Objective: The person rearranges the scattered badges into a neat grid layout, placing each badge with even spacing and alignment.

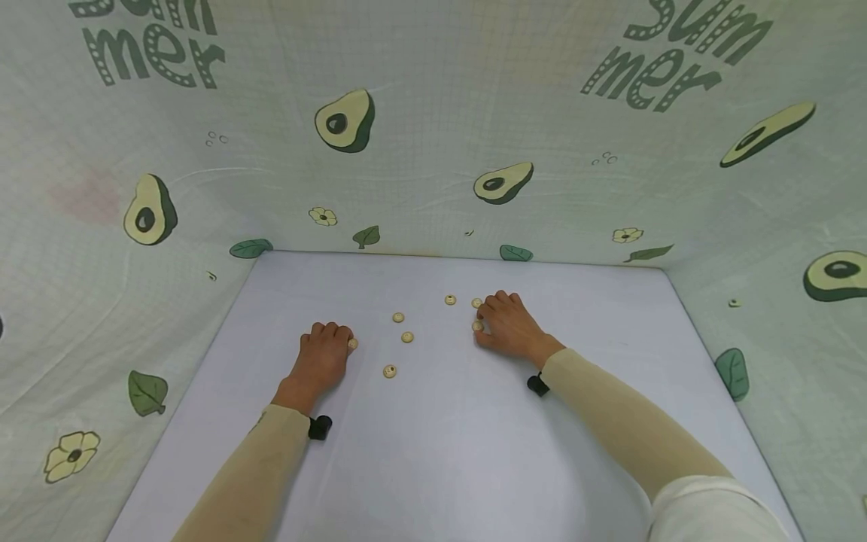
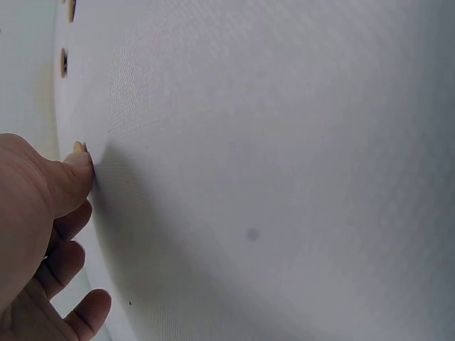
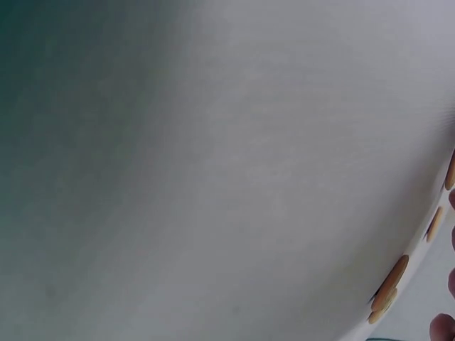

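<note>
My left hand (image 1: 325,354) is low over the white tabletop, pinching a small round wooden disc (image 1: 353,343) at the thumb side. In the left wrist view that disc (image 2: 79,147) shows just past the thumb tip. My right hand (image 1: 509,328) is farther right, with thumb and curled index finger around another wooden disc (image 1: 478,326). A second disc (image 1: 477,302) lies right by its fingers. Between the hands lie more discs, among them one at the front (image 1: 389,371). The right wrist view catches only fingertips (image 3: 442,328) at its right edge.
Another disc (image 1: 450,299) lies toward the back, and two discs, one upper (image 1: 398,318) and one lower (image 1: 407,337), sit mid-table. A cloth (image 1: 420,135) printed with avocados and leaves rises around the white tabletop (image 1: 433,452) at the back and sides.
</note>
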A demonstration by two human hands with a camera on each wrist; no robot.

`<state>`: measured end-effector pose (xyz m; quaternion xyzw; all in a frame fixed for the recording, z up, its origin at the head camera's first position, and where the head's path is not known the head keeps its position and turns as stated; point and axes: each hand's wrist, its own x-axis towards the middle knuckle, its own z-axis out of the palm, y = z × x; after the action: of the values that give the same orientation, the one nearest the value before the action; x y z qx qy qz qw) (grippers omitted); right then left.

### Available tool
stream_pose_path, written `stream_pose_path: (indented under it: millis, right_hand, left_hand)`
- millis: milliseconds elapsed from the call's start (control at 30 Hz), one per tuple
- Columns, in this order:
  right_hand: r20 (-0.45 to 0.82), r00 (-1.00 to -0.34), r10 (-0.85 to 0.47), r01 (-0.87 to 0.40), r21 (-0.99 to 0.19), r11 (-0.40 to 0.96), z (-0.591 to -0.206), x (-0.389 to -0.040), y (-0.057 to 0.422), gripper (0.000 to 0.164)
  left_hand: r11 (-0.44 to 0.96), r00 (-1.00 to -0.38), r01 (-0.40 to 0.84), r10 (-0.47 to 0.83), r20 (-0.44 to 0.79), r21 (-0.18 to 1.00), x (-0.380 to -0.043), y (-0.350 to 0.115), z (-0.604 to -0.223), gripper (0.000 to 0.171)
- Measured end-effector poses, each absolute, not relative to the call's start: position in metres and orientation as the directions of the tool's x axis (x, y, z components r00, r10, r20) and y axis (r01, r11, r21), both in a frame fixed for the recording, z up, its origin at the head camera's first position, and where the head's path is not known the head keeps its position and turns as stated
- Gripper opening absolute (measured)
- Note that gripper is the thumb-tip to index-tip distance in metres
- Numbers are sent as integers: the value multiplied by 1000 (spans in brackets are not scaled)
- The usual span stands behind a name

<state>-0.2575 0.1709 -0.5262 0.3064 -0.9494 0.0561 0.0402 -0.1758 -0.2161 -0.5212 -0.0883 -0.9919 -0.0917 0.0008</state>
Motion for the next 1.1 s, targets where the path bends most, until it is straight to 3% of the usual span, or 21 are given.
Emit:
stream_pose_path:
  millis: [200,533,800,1100]
  right_hand:
    - [117,-787,-606,-613,-32,789,-527,-258,171,24]
    - [188,-791,-582,-599,-45,800,-522,-256,164,29]
    - [234,-756,-611,-623,29,782,-519,-252,125,25]
    - [213,-723,-657,-672,7,741,-519,-243,71,28]
  left_hand:
    - [969,-985,173,174,11,179,-175,-216,-519,20]
    - [966,-983,184,183,20,183,-175,-215,-520,18]
    - [969,-981,192,189,35,154,-175,-216,-518,18]
    - [968,-982,187,188,14,164,-177,-215,-522,19]
